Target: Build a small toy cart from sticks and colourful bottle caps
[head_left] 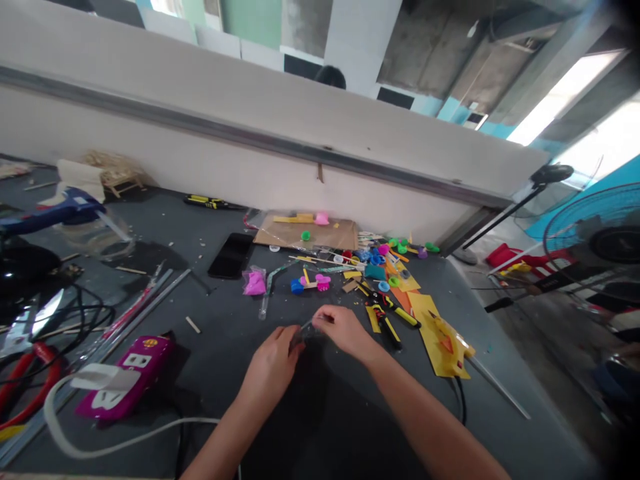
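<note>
My left hand (pixel 273 363) and my right hand (pixel 345 331) are close together over the dark table, each with fingers pinched. Between them stretches a small clear plastic piece (pixel 306 326); its exact kind is too unclear to tell. Just beyond the hands lie a small blue, tan and pink assembly (pixel 311 285) and a pink lump in a clear bag (pixel 255 283). A bent clear strip (pixel 267 297) rests beside that bag. To the right of my right hand are yellow-and-black pliers (pixel 387 323).
A purple power strip (pixel 131 379) with a white cable sits at the left, near red-handled scissors (pixel 47 373). A black phone (pixel 231 255) lies farther back. Colourful small parts (pixel 380 257) clutter the right, by a yellow glue gun (pixel 450 341). A fan (pixel 610 240) stands beyond the table.
</note>
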The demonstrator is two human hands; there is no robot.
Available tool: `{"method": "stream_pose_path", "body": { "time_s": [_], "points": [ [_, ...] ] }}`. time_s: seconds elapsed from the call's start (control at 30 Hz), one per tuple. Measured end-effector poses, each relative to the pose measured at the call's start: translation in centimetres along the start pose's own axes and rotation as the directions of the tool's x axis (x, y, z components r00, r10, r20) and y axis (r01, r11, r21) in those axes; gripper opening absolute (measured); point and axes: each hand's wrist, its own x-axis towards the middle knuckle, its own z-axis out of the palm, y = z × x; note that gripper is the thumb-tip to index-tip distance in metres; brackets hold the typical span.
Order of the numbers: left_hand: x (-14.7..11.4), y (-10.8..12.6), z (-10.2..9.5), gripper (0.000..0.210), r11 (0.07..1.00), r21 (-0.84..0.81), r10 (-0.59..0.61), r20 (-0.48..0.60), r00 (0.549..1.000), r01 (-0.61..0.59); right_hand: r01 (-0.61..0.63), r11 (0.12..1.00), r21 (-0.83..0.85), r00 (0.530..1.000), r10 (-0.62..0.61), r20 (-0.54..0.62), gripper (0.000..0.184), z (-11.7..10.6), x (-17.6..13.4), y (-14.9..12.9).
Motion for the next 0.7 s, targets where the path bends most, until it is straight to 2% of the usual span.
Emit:
{"method": "stream_pose_path", "body": {
  "time_s": [0.1,0.17,0.23,0.37,0.47,0.53,0.6,0.67,0.7],
  "points": [
    [0.3,-0.2,-0.1,0.026,0.999,-0.033,-0.035,0.033,0.999,0.036,-0.062,0.940,0.337,0.997,0.071,-0.015,0.016,-3.0,0.8,-0.9],
    [0.5,-0.4,-0.3,0.026,0.997,-0.056,-0.053,-0.001,0.999,0.052,-0.078,0.837,0.541,0.987,0.140,-0.074,0.017,-5.3,3.0,-1.4],
    [0.6,-0.5,-0.2,0.026,0.996,-0.076,-0.045,-0.032,0.998,0.043,-0.062,0.718,0.693,0.951,0.254,-0.178,0.013,-7.4,6.4,-1.6],
    [0.4,0.0,0.0,0.026,0.996,-0.093,-0.007,-0.030,1.000,0.004,-0.093,0.695,0.713,0.917,0.339,-0.211,0.010,-10.0,14.0,-1.6],
    [0.2,0.1,0.1,0.027,0.997,-0.074,-0.024,-0.011,1.000,0.023,-0.129,0.713,0.689,0.915,0.354,-0.195,0.012,-10.8,16.9,-1.1],
    [0.1,-0.1,0.1,0.027,0.998,-0.063,-0.031,0.002,1.000,0.031,-0.156,0.740,0.655,0.907,0.370,-0.203,0.019,-11.7,16.5,-0.3],
    [0.1,-0.5,0.1,0.026,0.998,-0.060,-0.032,0.007,0.999,0.032,-0.164,0.775,0.610,0.885,0.389,-0.257,0.034,-13.5,14.2,0.9],
    [0.2,-1.0,0.2,0.025,0.997,-0.062,-0.038,0.011,0.999,0.038,-0.142,0.847,0.513,0.850,0.370,-0.376,0.048,-16.0,10.3,2.5],
    [0.3,-1.2,0.3,0.024,0.997,-0.061,-0.043,0.015,0.999,0.044,-0.133,0.933,0.335,0.831,0.289,-0.475,0.047,-17.4,7.7,3.4]
  ]
}}
